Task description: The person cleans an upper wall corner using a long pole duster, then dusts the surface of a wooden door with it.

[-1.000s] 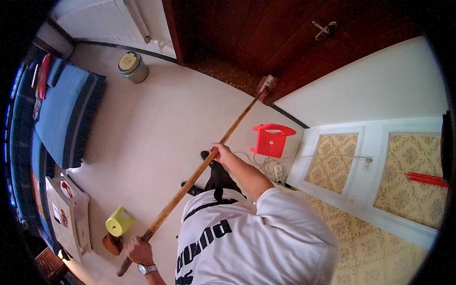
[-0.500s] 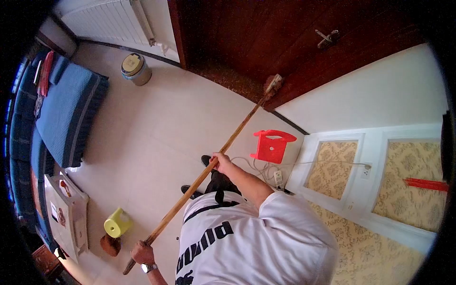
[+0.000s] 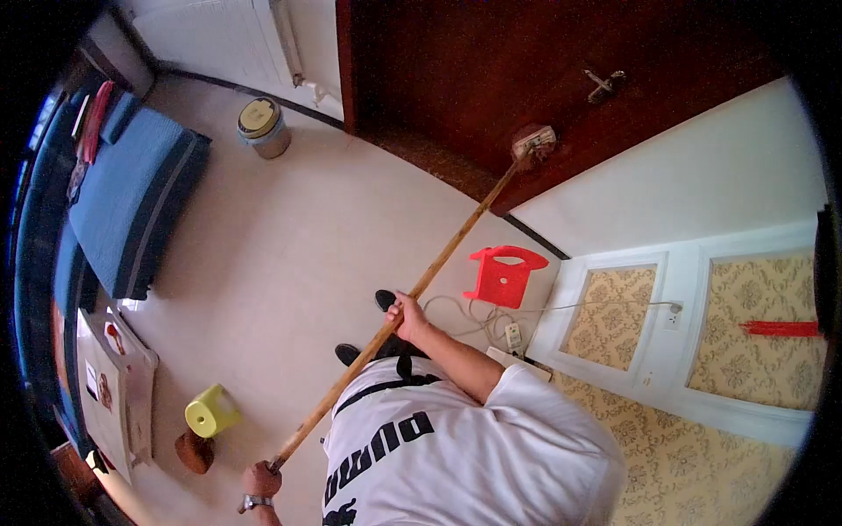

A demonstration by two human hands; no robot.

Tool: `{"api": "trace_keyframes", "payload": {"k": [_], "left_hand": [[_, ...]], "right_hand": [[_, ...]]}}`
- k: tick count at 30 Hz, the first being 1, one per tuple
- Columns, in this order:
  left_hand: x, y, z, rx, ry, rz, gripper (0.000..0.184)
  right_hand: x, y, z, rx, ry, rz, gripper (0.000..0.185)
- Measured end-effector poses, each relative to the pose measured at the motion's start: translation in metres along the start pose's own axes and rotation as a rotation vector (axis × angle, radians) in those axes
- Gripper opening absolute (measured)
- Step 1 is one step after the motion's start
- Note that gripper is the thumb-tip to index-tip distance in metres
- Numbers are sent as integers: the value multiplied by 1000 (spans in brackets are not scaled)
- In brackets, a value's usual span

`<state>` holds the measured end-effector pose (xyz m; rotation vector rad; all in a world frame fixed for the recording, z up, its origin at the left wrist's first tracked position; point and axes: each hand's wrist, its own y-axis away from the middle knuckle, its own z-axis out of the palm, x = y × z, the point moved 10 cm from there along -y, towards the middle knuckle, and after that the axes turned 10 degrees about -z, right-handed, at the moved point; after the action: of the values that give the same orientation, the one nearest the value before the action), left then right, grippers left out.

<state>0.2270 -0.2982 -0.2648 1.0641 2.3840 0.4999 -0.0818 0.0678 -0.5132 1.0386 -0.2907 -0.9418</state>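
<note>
Both hands grip one long wooden-handled mop (image 3: 452, 241), which runs diagonally across the view. My left hand (image 3: 260, 480), with a watch on the wrist, is closed round the handle near its lower end. Farther up, around the middle of the handle, my right hand (image 3: 406, 316) is closed on the wood. At the far end the mop head (image 3: 533, 143), a pale block with reddish-brown material around it, appears to rest against the dark red door (image 3: 456, 79), below its metal handle (image 3: 603, 85).
A red plastic stool (image 3: 504, 279) and a power strip (image 3: 514, 336) with loose cable lie to the right. A yellow-green stool (image 3: 210, 410), a brown stool (image 3: 195, 451) and a white table (image 3: 110, 386) are at lower left. A lidded bin (image 3: 265, 131) and blue sofa (image 3: 136, 202) stand beyond.
The mop head has moved up and to the right, higher on the door. My left hand is slightly lower in the view. Both hands keep their hold.
</note>
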Motion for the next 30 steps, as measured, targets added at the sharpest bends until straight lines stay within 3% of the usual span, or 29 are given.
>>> {"api": "trace_keyframes", "payload": {"k": [1, 2, 6, 8, 12, 14, 21, 23, 27, 30], "left_hand": [[3, 7, 14, -238, 36, 52, 15], [-8, 6, 27, -299, 42, 33, 16], [-13, -3, 40, -279, 77, 33, 15], [-3, -3, 13, -95, 33, -23, 13], [26, 8, -20, -31, -67, -43, 11], [38, 12, -42, 116, -132, -71, 11], [85, 25, -77, 184, -233, -138, 11], [108, 31, -91, 296, -247, -100, 7], [144, 32, -100, 164, -129, -31, 4], [165, 31, -74, -74, -51, 28, 8]], "right_hand": [[1, 10, 8, -41, -11, 26, 26], [1, 16, 20, -85, -23, 49, 27], [3, -23, 9, 15, 69, -54, 21], [5, -37, 4, 59, 70, -66, 19], [-1, -54, 0, 112, 121, -57, 18], [-5, -64, 0, 104, 147, -51, 18], [-26, -86, -7, 132, 241, 48, 18], [-36, -87, -7, 127, 269, 80, 18], [-56, -109, -18, 83, 266, 54, 13], [-77, -124, -44, 234, 424, 23, 15]]}}
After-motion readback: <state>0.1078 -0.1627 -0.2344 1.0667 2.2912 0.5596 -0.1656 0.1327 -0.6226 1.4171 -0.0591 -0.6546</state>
